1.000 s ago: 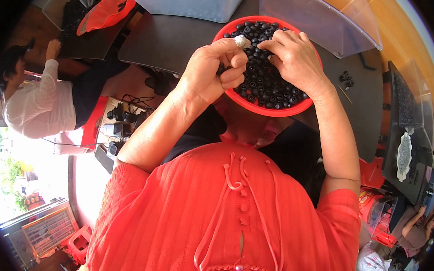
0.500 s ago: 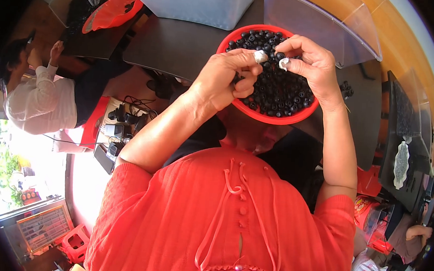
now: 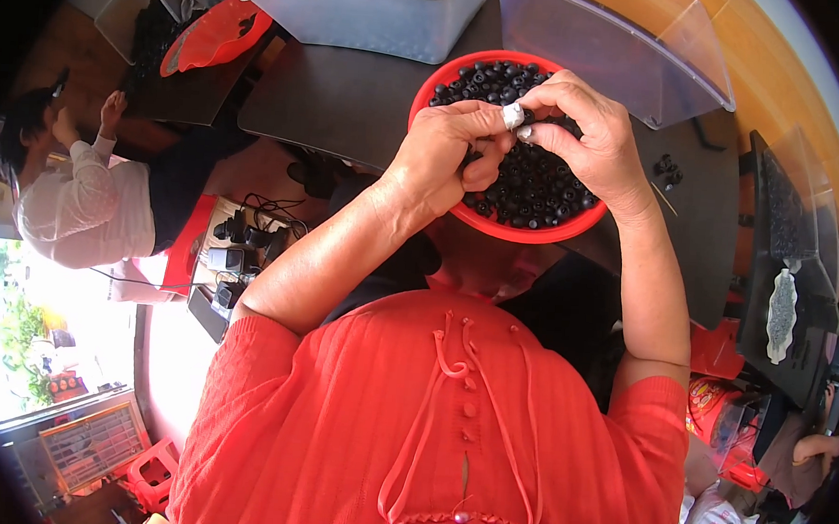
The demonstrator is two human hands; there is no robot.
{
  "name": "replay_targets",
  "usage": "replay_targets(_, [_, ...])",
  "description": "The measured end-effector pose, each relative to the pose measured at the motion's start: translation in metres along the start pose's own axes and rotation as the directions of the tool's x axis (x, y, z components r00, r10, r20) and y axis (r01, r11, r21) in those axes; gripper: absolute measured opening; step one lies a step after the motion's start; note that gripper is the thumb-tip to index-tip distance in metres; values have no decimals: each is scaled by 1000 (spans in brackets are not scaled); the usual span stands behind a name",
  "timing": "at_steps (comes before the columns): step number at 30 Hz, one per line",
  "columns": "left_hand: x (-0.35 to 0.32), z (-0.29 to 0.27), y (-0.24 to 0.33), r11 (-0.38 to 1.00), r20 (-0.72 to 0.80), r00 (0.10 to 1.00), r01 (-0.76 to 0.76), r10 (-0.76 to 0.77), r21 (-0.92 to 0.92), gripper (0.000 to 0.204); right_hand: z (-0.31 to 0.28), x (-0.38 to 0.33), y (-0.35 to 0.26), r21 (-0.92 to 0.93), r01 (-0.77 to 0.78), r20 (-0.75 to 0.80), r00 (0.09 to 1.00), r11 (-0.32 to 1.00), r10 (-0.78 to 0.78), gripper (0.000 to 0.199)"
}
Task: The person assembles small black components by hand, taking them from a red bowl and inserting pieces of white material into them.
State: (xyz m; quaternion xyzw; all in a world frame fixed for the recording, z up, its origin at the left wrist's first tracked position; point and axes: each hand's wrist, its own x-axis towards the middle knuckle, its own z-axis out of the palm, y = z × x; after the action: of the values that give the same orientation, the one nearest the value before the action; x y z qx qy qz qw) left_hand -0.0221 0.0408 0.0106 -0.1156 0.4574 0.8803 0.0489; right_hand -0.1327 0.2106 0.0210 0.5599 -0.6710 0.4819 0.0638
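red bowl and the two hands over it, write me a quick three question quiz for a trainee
1. Multiple choice: what is in the red bowl?
A) white buttons
B) small black round pieces
C) green leaves

2. True or false: the thin stick lies to the right of the bowl.

3. Short answer: what colour are the coverings on the thumb tips of the left hand and the right hand?

Key: 1. B. 2. True. 3. White.
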Motion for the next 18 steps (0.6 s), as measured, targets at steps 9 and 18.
replay_targets(9, [0, -2, -2, 995, 139, 988, -51, 64, -91, 24, -1, 1, -1, 194, -39, -39, 998, 980, 48, 20])
replay_targets(18, [-8, -6, -10, 994, 134, 990, -28, 41, -102, 20, -4, 2, -1, 252, -3, 133, 991, 968, -32, 25])
